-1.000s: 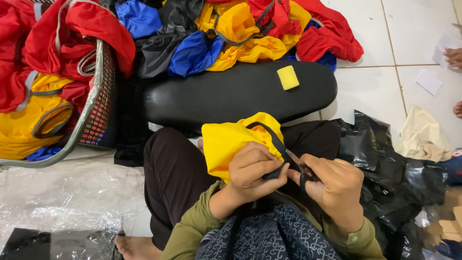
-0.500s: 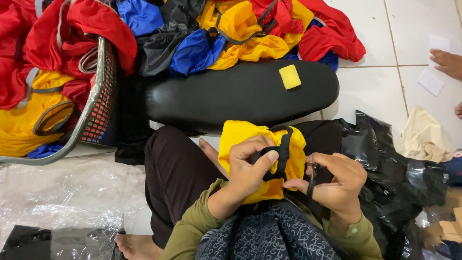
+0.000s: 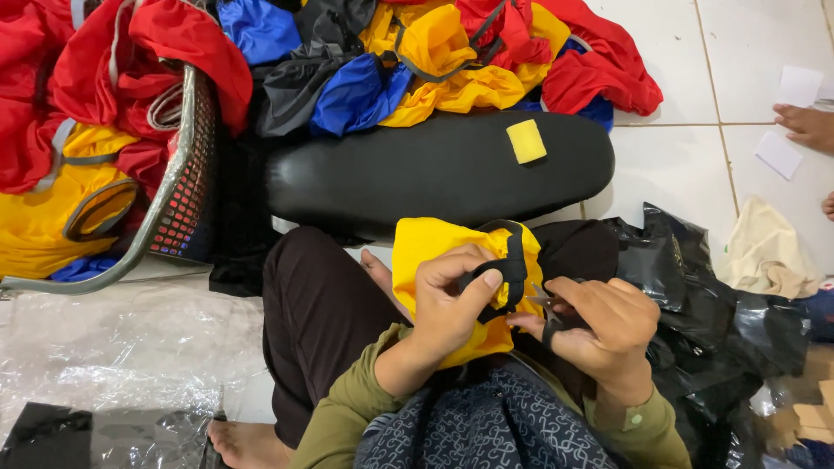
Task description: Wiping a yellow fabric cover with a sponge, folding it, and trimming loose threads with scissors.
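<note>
my left hand (image 3: 452,300) is curled tight around the yellow fabric piece (image 3: 434,252), thumb pressed over its black strap (image 3: 508,274) and pinching the strap against the cloth. my right hand (image 3: 604,326) is closed on a small pair of scissors (image 3: 547,313); the fingers go through the dark handle and the blades point left, with the tips just beside the strap's lower end. i cannot tell whether the blades touch it. the yellow piece sits bunched on my lap, over the dark trousers, its black strap looping along the right edge of the cloth. just beyond my knees lies a black padded seat (image 3: 434,174) with a yellow sponge (image 3: 526,141) near its right end. a basket (image 3: 178,200) of red and yellow fabric stands at the left, and crumpled black plastic (image 3: 712,304) lies to my right.
</note>
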